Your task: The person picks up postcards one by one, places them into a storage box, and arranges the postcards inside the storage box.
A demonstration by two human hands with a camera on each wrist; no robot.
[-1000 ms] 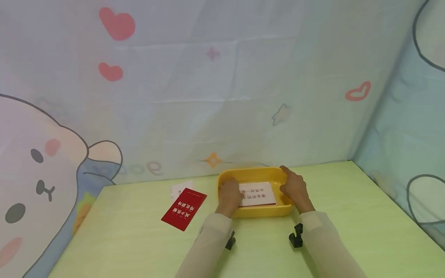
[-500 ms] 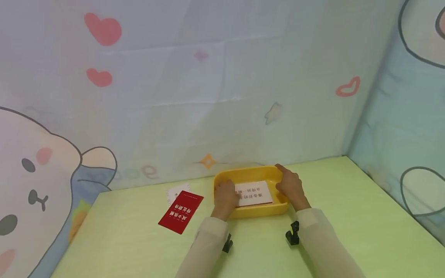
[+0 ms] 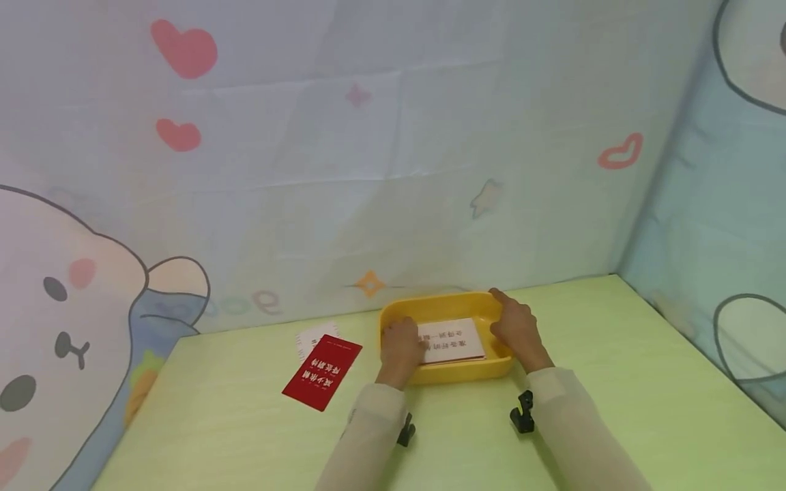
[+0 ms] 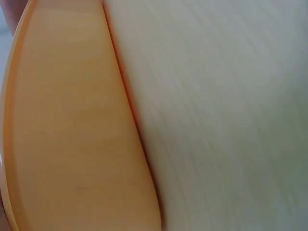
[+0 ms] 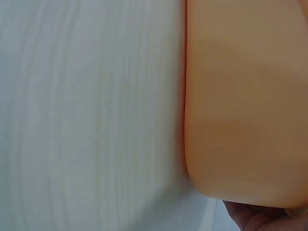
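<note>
A shallow yellow plastic tray [image 3: 457, 374] stands on the table, with a stack of white printed cards [image 3: 453, 341] lying in it. In the head view my right hand [image 3: 518, 333] grips the tray's right end, thumb inside the rim. Its curled fingers [image 5: 262, 219] show beyond the tray's end in the right wrist view. My left hand [image 3: 402, 349] reaches over the front wall into the tray's left end, overlapping the cards' left edge. Its fingertips are hidden, and I cannot tell whether they hold the cards.
Left of the tray, a red printed card [image 3: 322, 372] partly covers a white card [image 3: 314, 337] with a notched edge. The pale green table [image 3: 233, 409] meets a printed cloth backdrop [image 3: 295, 225] behind and at the right. A black clip-like mount [image 3: 523, 412] sits at my right sleeve.
The head view has shifted slightly, moving the whole scene a little. Both hands stay at the tray, and the cards keep their places.
</note>
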